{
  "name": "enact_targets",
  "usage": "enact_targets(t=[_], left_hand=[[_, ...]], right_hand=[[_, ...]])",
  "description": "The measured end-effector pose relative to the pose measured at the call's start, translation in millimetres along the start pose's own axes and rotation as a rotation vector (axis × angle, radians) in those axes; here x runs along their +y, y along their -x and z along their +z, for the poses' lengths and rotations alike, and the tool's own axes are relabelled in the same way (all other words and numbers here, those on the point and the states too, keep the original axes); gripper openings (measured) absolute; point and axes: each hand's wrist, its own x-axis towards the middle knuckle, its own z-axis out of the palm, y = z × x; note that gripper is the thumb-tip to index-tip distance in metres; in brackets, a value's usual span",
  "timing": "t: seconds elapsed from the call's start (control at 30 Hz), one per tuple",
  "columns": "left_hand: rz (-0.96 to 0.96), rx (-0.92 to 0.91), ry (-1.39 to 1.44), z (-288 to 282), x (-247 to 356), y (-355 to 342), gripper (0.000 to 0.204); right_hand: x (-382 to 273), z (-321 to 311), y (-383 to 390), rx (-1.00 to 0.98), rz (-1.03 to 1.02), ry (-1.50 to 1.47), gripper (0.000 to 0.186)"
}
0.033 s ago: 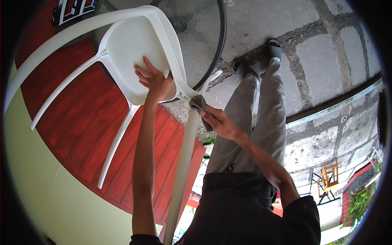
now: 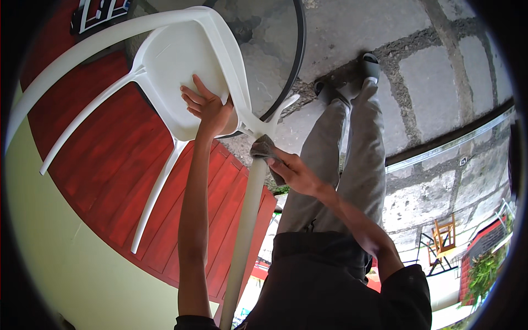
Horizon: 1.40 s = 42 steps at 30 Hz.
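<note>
White moulded plastic chair (image 2: 181, 82), tipped so that its seat underside and legs face the camera, in front of a red slatted wooden wall (image 2: 104, 176) and beside a round glass-topped table with a dark rim (image 2: 275, 60), over grey stone paving (image 2: 440, 66). Left hand (image 2: 212, 110): fingers spread flat against the seat underside, bracing the chair without closing around any part. Right hand (image 2: 294, 171): fingers closed around a small grey folded cloth (image 2: 265, 147), which is pressed against the top of the nearest chair leg (image 2: 245, 231), where the leg meets the seat. Progress, as a judgement: wiping appears to stand at this joint; the plastic shows no visible boundary between wiped and unwiped areas, so the portion completed cannot be told.
</note>
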Motion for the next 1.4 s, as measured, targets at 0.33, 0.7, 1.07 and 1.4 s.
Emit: enact_targets(t=[0.33,0.7,1.07,1.4], left_hand=[[0.002,-0.012,-0.003,-2,2,0,0.130],[0.021,0.006,-0.014,1,-1,3,0.131],[0.027,-0.040,-0.048,0,-4,2,0.133],[0.024,-0.022,-0.015,-1,-2,2,0.133]], right_hand=[[-10,-14,-27,0.029,0.103,0.210,0.039],[-76,52,33,-0.594,0.046,-0.053,0.036],[-32,9,-24,-0.141,0.057,0.375,0.035],[-49,58,37,-0.338,-0.082,0.043,0.029]])
